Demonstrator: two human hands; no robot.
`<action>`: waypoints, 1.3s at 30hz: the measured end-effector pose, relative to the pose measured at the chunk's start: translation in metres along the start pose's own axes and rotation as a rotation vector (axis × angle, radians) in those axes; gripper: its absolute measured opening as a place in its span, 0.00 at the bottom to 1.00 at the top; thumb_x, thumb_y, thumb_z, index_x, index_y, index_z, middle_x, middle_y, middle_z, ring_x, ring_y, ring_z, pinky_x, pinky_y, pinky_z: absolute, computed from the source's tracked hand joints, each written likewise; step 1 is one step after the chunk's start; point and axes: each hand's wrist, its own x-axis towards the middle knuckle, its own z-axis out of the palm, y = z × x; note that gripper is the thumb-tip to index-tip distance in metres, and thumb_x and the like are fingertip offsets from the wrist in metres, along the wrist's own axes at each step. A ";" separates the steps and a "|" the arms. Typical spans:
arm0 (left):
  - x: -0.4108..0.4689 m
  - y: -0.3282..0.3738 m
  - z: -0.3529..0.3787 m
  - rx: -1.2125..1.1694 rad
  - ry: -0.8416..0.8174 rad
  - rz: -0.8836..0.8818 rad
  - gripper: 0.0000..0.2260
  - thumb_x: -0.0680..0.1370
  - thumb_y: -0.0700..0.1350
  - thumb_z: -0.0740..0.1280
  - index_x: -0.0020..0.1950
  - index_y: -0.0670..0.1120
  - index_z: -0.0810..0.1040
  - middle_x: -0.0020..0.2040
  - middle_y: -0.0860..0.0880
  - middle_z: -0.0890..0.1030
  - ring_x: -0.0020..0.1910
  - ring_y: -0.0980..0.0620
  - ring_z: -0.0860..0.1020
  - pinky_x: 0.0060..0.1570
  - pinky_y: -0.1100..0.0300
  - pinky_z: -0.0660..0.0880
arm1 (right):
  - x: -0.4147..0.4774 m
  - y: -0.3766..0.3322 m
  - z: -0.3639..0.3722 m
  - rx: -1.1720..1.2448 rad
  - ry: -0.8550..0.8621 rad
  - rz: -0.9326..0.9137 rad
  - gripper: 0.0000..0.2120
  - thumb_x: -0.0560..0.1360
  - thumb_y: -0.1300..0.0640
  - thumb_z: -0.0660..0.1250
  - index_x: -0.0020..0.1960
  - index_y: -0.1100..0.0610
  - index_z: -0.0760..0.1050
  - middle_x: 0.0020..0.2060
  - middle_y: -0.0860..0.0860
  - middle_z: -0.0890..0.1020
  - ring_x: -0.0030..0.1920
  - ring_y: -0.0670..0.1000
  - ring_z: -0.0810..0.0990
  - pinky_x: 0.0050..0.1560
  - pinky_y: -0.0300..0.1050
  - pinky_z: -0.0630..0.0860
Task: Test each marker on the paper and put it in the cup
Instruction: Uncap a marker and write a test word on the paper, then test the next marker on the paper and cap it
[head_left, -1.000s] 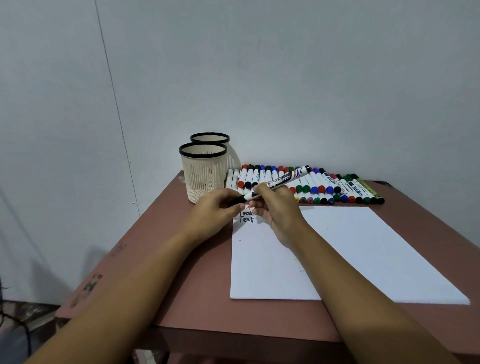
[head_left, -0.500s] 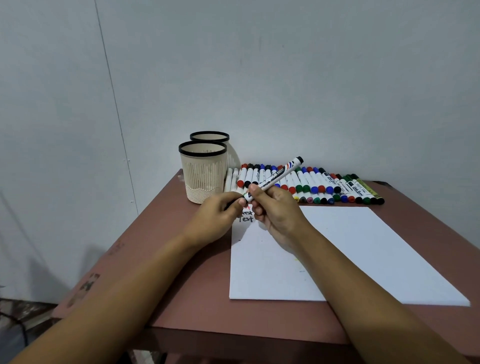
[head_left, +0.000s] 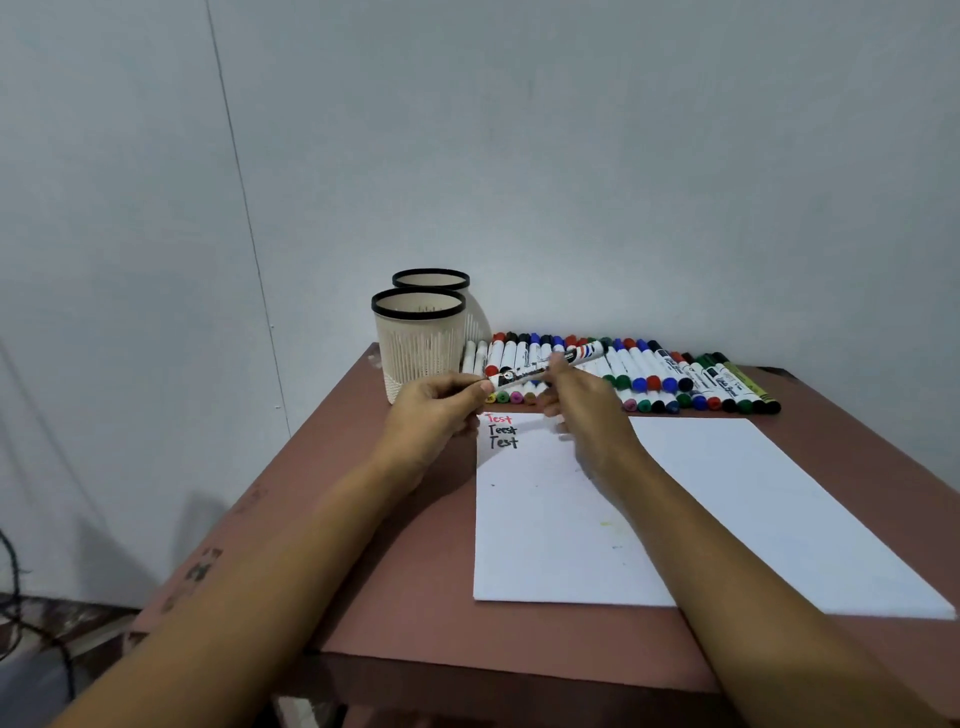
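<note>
A single head-worn wide-angle camera looks forward and down across the table (head_left: 415, 561) toward a pale wall (head_left: 571, 156), close above the table's near edge.

Cups (head_left: 418, 348) crowd the back left; marker row (head_left: 675, 371) lines the far edge. Paper (head_left: 753, 493) lies free on its right side.

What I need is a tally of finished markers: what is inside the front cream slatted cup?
Only the far inner wall of the front cream slatted cup shows; nothing sticks above its black rim. Its near wall hides the bottom and anything lying there.
</note>
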 end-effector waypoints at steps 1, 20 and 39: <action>-0.001 0.002 0.000 -0.001 0.044 0.025 0.03 0.76 0.38 0.66 0.45 0.39 0.79 0.25 0.52 0.73 0.22 0.61 0.68 0.27 0.70 0.67 | 0.002 0.003 -0.002 -0.035 0.056 -0.015 0.21 0.81 0.49 0.55 0.49 0.67 0.76 0.36 0.55 0.75 0.37 0.50 0.71 0.42 0.45 0.66; 0.141 0.102 -0.040 1.118 0.319 0.286 0.07 0.72 0.40 0.63 0.50 0.43 0.73 0.43 0.46 0.76 0.38 0.46 0.74 0.36 0.58 0.68 | -0.001 0.035 0.001 -0.991 -0.095 -0.285 0.18 0.81 0.53 0.53 0.67 0.58 0.72 0.67 0.54 0.72 0.66 0.53 0.69 0.66 0.45 0.68; 0.077 0.077 -0.012 1.021 0.176 0.909 0.09 0.76 0.38 0.64 0.54 0.38 0.79 0.48 0.42 0.80 0.47 0.46 0.78 0.47 0.57 0.72 | 0.000 0.033 0.001 -0.988 -0.118 -0.268 0.19 0.81 0.54 0.53 0.68 0.58 0.70 0.67 0.54 0.70 0.67 0.53 0.67 0.65 0.47 0.66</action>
